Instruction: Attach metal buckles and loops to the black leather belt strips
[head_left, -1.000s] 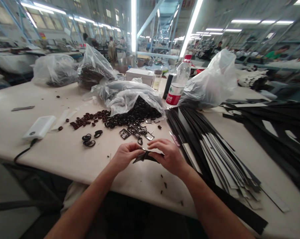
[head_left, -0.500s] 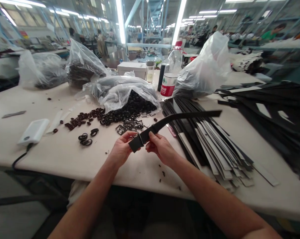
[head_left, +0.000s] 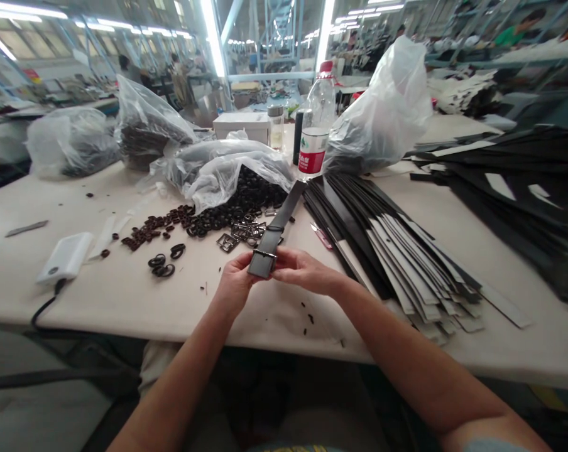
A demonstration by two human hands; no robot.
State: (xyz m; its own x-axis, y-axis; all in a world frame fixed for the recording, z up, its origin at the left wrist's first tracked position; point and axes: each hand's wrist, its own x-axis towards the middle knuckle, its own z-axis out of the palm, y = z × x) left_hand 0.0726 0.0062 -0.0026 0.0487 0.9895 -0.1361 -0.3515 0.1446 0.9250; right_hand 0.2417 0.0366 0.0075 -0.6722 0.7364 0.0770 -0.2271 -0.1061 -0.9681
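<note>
Head view. I have both hands on one black strap (head_left: 269,240), held up at the middle of the frame. Its buckle end points toward the frame's bottom; its long axis climbs to the upper right, the far end lying past both hands and, as far as I can tell, unsupported.

Left hand (head_left: 234,282): thumb and fingers closed at the left edge of the near end. Right hand (head_left: 305,271): fingers closed on the right edge, same level. Fingertips under the strap hidden; firmness of pinch cannot be told.

Metal buckle (head_left: 265,253) lies across the strap between the hands, about equally near each; dark loop (head_left: 275,229) crosses the strap just above it in the frame.

Loose buckles (head_left: 249,233) just up-left of the strap, centre of frame. Strip stack (head_left: 343,204) to its right, nearer my right hand.
</note>
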